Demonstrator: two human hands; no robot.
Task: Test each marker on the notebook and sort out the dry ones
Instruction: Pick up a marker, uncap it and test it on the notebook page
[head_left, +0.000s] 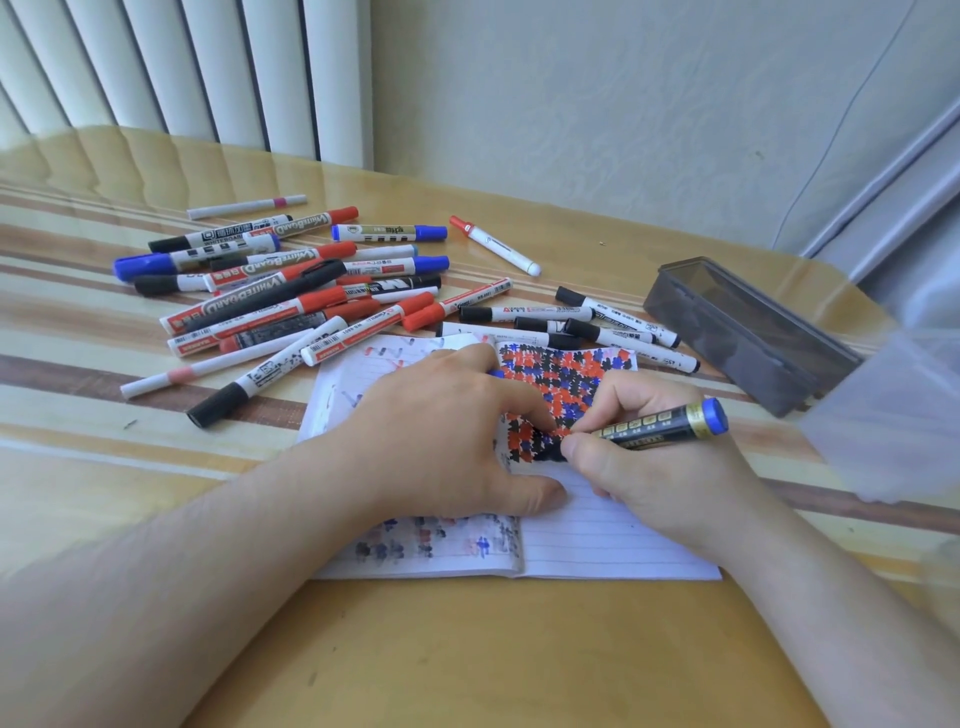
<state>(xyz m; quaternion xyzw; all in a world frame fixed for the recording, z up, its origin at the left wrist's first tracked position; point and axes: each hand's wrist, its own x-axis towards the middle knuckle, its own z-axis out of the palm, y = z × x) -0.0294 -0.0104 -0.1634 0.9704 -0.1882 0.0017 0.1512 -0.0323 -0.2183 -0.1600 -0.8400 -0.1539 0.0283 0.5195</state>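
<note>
Head view: right hand (654, 462) pinching black-and-gold blue-ended marker (660, 423), tip on open lined paper notebook (597, 540) at six o'clock. Left hand (441, 436) flat, fingers relaxed, pinning page. Best kept short, on bare lines; pile of markers (291, 291) at eleven.

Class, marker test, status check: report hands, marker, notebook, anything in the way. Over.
Right hand grips black-and-gold marker, tip down on notebook. Left hand flat, pressing the page. Marker pile behind notebook, nothing in the way.
</note>
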